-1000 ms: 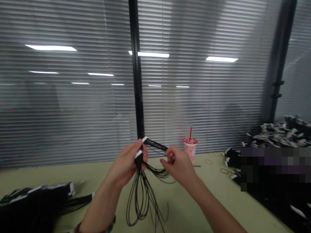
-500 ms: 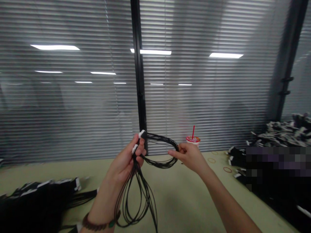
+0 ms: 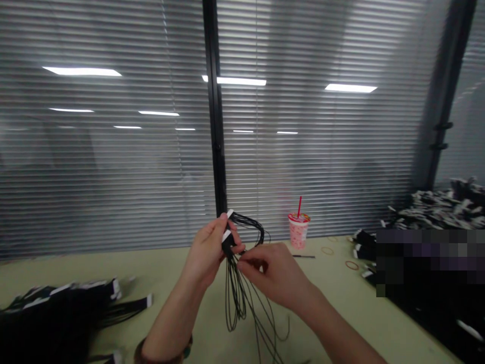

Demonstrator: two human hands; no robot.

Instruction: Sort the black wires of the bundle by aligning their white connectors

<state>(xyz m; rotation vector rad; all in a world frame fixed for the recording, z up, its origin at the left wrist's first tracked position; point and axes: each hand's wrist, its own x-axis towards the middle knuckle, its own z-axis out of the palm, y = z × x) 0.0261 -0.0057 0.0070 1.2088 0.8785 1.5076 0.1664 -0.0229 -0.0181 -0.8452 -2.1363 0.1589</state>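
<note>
My left hand (image 3: 206, 247) is closed around a bundle of thin black cables (image 3: 235, 298) just below two white connector ends (image 3: 226, 235). From this grip one part of the bundle arcs out to the right, and looser strands hang below in long loops. My right hand (image 3: 278, 273) is beside it, thumb and fingertips pinched together on the cables close under the left fingers. How many strands the pinch takes in is hidden.
Heaps of black cables with white ends lie on the table at left (image 3: 56, 318) and right (image 3: 417, 293). A pink cup with a red straw (image 3: 298, 232) stands behind my right hand, near rubber bands (image 3: 352, 265) and a thin dark stick (image 3: 304, 256). Blinds (image 3: 113, 177) close off the back.
My right hand has moved left and down from the outer bend of the cable loop to beside my left hand. The loop has narrowed, and the hanging strands now spread to the right.
</note>
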